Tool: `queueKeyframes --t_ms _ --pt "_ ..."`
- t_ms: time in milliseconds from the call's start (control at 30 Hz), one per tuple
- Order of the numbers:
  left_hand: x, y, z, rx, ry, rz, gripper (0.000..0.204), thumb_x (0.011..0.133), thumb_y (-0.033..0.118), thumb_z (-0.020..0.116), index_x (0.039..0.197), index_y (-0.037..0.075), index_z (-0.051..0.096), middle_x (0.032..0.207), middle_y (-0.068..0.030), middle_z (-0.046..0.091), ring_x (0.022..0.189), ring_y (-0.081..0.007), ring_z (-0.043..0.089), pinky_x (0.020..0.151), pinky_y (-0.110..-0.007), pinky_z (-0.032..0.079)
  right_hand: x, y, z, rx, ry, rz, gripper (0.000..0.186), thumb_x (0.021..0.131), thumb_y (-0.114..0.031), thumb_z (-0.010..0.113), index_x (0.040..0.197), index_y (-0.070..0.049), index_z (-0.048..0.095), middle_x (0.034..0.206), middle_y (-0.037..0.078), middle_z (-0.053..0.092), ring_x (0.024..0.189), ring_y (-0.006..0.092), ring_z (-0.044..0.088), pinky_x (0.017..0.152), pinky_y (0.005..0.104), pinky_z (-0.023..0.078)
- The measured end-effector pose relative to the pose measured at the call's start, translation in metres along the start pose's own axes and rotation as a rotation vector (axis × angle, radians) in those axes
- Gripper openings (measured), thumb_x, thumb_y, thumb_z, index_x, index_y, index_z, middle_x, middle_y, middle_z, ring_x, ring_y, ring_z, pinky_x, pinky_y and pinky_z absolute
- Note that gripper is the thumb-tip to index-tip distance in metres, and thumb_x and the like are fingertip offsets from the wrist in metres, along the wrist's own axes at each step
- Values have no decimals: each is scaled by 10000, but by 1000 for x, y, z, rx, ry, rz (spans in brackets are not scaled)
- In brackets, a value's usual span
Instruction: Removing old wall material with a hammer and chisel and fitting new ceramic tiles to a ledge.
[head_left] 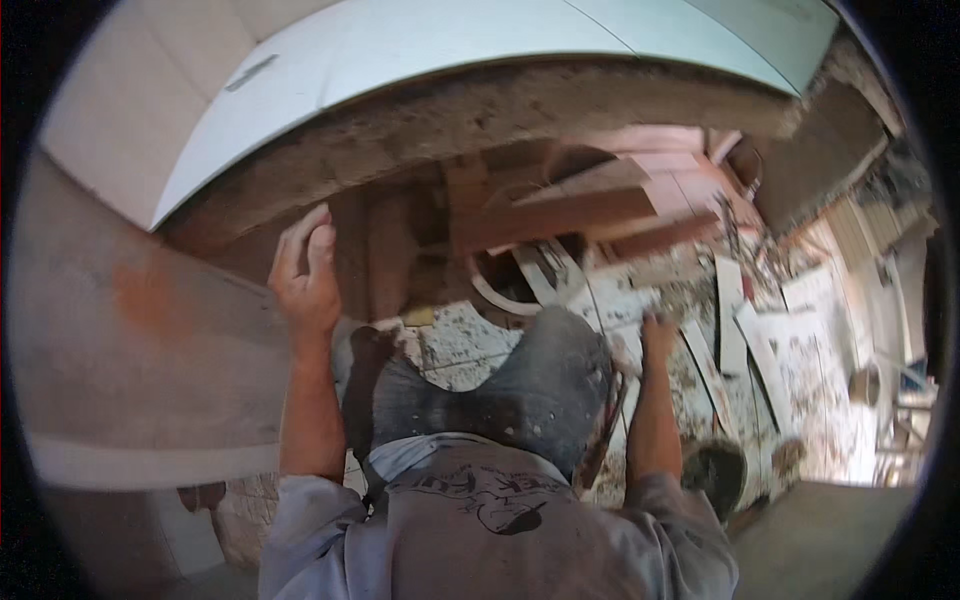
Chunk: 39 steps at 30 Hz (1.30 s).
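Note:
My left hand is raised just below the rough front edge of a mortar-covered slab. Its fingers point up and lie loosely apart, with nothing visible in them. White tile covers the top of this slab. Low on the right, beside my knee, is my right hand; its fingers are foreshortened and blurred, so I cannot make out whether it holds anything. Beyond my knees a round bucket stands on the floor with pale tile pieces in it.
Reddish-brown boards lie under the slab. Cut tile strips and debris are scattered over the dirty tiled floor to the right. Another bucket stands near my right elbow. A grey plastered wall rises at my left.

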<state>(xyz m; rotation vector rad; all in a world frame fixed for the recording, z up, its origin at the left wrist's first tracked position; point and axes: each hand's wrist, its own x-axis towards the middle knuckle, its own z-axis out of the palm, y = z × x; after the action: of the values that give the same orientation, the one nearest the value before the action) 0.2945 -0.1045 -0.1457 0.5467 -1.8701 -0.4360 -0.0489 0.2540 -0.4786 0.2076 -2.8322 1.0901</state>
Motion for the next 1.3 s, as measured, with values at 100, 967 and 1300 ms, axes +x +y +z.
queueKeyframes --t_ms 100,967,1300 --pt "-44 -20 1 -35 -419 -358 201 851 151 570 953 -1 653 974 -166 644 927 -269 619 816 -353 479 20 -79 2 257 -97 49 245 766 -218 639 896 -14 601 841 190 624 817 369 614 726 431 475" --pt "-174 -7 -54 147 -563 -723 407 798 165 634 1157 -17 572 1052 -186 635 918 -265 628 824 -338 475 114 -229 166 -808 -600 -872 618 773 -370 576 1325 -161 395 1343 111 350 1252 318 331 1019 548 263" --pt "-180 -1 -2 -123 -601 -947 426 871 206 611 1202 -47 521 1067 -136 622 925 -175 599 813 -287 474 108 -212 103 -680 -718 -541 653 686 -305 674 1270 -99 467 1288 171 412 1261 344 358 994 557 295"
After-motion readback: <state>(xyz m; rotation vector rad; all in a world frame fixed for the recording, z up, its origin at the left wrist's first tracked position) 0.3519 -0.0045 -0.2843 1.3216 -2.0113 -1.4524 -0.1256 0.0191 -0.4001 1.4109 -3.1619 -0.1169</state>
